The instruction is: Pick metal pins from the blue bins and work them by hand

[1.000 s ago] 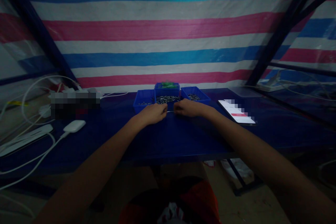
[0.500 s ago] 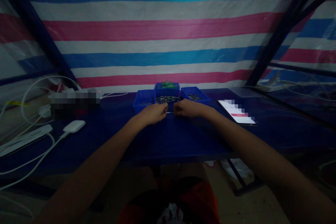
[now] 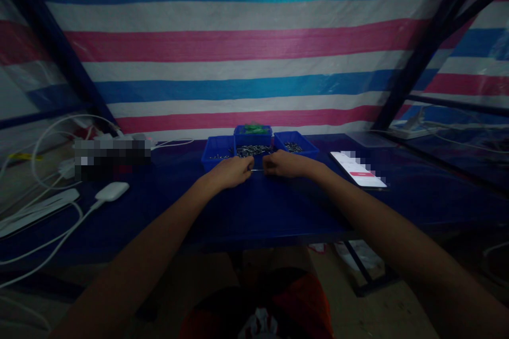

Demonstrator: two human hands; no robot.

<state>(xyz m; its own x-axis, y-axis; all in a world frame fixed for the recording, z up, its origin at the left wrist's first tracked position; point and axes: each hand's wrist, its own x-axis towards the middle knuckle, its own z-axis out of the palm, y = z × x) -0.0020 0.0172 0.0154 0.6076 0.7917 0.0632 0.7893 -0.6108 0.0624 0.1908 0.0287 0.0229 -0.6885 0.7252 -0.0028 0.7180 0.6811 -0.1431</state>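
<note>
My left hand [image 3: 233, 171] and my right hand [image 3: 283, 163] rest side by side on the dark blue table [image 3: 254, 212], fingers curled. Between them both pinch a thin metal pin [image 3: 257, 170], one hand at each end. Just behind the hands stand three blue trays: the left tray [image 3: 217, 151] and the right tray [image 3: 296, 144] hold small dark metal parts, the middle tray [image 3: 253, 147] holds silvery pins. A smaller blue bin with green pieces [image 3: 253, 129] sits behind the middle tray.
A lit phone [image 3: 358, 169] lies to the right of my hands. White cables, a white charger block [image 3: 112, 191] and a power strip [image 3: 37, 211] spread over the left side. A striped tarp [image 3: 246, 53] hangs behind. Dark metal frame bars slant at both sides.
</note>
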